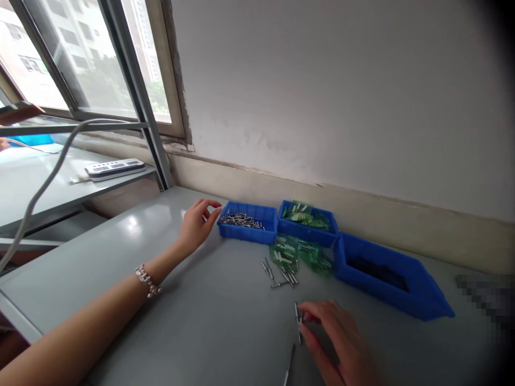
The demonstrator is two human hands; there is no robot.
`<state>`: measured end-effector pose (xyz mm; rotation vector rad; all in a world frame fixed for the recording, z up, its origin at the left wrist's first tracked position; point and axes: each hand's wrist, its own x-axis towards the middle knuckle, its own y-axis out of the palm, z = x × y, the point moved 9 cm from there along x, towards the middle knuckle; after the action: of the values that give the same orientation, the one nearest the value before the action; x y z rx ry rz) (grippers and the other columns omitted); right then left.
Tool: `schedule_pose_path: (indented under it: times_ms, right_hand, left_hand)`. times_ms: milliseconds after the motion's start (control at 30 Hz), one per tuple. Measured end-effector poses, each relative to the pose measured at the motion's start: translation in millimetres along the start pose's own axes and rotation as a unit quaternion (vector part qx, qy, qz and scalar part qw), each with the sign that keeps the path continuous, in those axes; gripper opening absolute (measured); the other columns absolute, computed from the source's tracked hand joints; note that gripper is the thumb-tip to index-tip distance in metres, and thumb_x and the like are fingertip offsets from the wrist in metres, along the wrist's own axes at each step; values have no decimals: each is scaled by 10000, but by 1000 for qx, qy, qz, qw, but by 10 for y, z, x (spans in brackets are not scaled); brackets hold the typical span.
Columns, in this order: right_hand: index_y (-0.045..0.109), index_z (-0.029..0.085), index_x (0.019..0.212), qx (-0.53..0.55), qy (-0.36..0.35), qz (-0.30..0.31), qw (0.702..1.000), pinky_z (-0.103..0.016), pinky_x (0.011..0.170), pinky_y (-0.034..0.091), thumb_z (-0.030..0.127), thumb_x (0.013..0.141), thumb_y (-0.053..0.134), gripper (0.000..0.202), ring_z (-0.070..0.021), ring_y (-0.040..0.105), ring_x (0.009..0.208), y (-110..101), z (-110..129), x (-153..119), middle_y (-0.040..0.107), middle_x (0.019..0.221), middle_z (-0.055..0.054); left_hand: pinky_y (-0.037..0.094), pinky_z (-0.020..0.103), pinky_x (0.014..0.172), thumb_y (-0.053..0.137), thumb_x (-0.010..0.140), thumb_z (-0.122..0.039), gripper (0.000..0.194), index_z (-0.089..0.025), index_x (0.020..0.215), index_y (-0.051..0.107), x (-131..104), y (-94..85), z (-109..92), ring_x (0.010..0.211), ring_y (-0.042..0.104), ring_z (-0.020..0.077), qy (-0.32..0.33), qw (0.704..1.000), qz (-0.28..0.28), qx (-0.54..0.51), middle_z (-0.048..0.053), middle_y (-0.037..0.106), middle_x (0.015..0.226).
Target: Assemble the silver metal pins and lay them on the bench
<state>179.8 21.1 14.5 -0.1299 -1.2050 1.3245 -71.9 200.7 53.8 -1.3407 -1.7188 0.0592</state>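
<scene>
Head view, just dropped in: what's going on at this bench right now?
A person sits at a grey table. The left hand reaches to the edge of a blue bin of metal pins, fingers loosely open. The right hand pinches a small metal pin upright on the tabletop. Loose pins and green packets lie scattered ahead, beside a bin of green packets and a larger blue bin.

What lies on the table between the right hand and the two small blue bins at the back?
In the head view, loose metal pins and green packets lie between the right hand and the small bins.
</scene>
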Motion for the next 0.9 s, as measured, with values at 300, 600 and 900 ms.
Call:
schedule_pose_path:
  times_ms: [300,600,900]
  right_hand:
    - [504,227,1032,-28,-33,18,999,-313,716,428,203,896,480,140,-181,569,759,2,-3,13,597,816,-13]
    - [571,252,972,-27,-16,130,991,-397,731,471,195,877,514,125,-233,540,874,56,0,11,547,945,-69]
    - [654,348,827,20,61,287,956,-495,870,389,128,786,634,224,-290,400,1102,314,13,-107,460,1194,-25]
  left_hand:
    - [354,178,478,465,850,-341,182,-169,804,426,-28,-109,-79,448,431,59,-7,999,-31,-16,-23,543,642]
    - [344,168,495,483,858,-249,147,-172,771,394,-143,-204,-535,465,414,44,70,997,-18,-27,-28,612,674]
    - [412,228,584,397,822,-43,118,-145,860,443,-993,209,-1503,655,500,118,370,906,185,-83,68,593,809]
